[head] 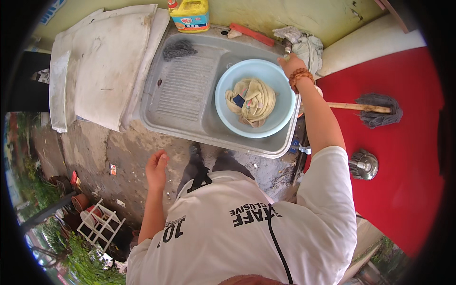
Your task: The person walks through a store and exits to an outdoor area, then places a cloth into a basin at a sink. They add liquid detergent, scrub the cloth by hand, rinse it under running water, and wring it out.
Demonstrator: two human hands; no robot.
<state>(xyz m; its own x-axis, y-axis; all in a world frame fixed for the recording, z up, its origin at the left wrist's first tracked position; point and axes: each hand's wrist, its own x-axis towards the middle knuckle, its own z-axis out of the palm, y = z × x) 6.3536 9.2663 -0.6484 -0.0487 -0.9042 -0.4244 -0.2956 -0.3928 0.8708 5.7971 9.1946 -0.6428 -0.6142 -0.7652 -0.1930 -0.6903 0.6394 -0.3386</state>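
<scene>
At the sink's back right corner my right hand (293,67) is closed around the tap (288,49), its fingers partly hidden. Below that hand, a light blue plastic basin (222,110) sits in the right bowl of the grey sink (210,137). A bunched, yellowish cloth (258,101) with a dark blue patch lies in the basin. Whether the basin holds water is hard to tell. My left hand (156,169) hangs in front of the sink at the left, fingers loosely curled, holding nothing.
On the sink's washboard side lies a dark grey mop head or rag (179,50). A yellow detergent jug (189,16) and a red bar (252,34) are behind it. Pale boards (110,67) lean left. A wooden-handled mop (379,110) and a brush (364,164) stand right, against red.
</scene>
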